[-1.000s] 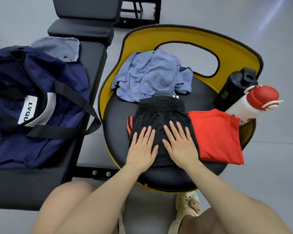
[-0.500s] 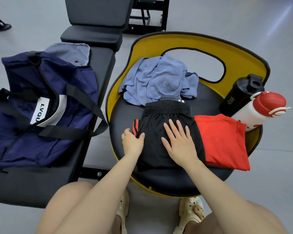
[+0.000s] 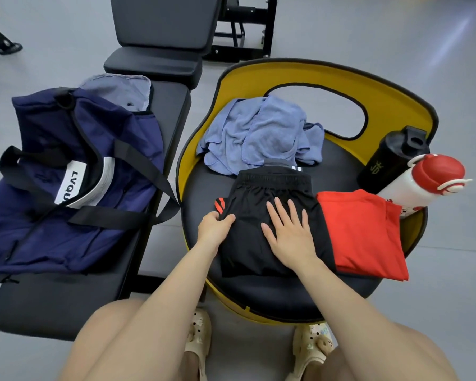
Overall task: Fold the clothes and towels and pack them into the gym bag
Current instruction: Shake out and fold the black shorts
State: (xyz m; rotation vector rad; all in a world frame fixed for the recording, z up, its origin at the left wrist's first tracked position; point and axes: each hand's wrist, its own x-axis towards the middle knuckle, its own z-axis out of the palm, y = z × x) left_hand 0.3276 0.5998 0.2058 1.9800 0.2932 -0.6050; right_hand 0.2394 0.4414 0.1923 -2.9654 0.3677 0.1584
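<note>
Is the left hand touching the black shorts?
Touching. The head view shows the left hand pinching the left edge of the black shorts.

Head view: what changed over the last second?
The left hand, earlier flat on the black shorts beside the right, slid to their left edge and now pinches the fabric there. The right hand stays flat on the shorts. Red shirt, blue towel, both bottles and the navy bag lie as before.
</note>
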